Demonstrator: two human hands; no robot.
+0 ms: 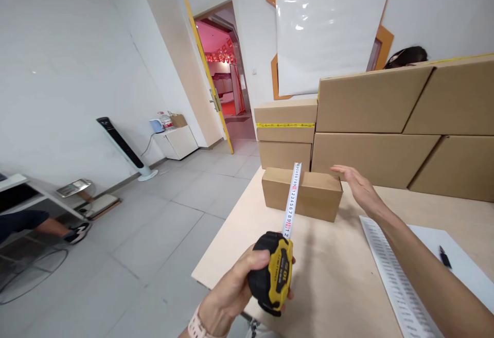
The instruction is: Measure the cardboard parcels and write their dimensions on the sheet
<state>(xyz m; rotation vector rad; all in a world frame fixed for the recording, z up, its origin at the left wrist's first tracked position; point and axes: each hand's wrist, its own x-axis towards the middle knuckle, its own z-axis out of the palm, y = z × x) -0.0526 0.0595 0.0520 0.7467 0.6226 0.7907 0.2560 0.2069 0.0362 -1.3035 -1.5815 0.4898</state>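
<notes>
My left hand (244,275) is wrapped round a black and yellow tape measure (275,276), its thumb on the top of the case. From it a white blade (292,199) runs out forward, and its end lies in front of or over a small brown cardboard box (316,194); I cannot tell whether they touch. That box sits closed on the pale wooden table (328,276). My right hand (355,181) hovers by the box's right end, fingers stretched out, holding nothing.
Larger cardboard boxes (370,155) are stacked along the table's far side, with a person's head (407,56) behind them. Printed sheets (389,266) and a black pen (444,257) lie under and beside my right forearm. The table's left edge drops to the tiled floor (165,230).
</notes>
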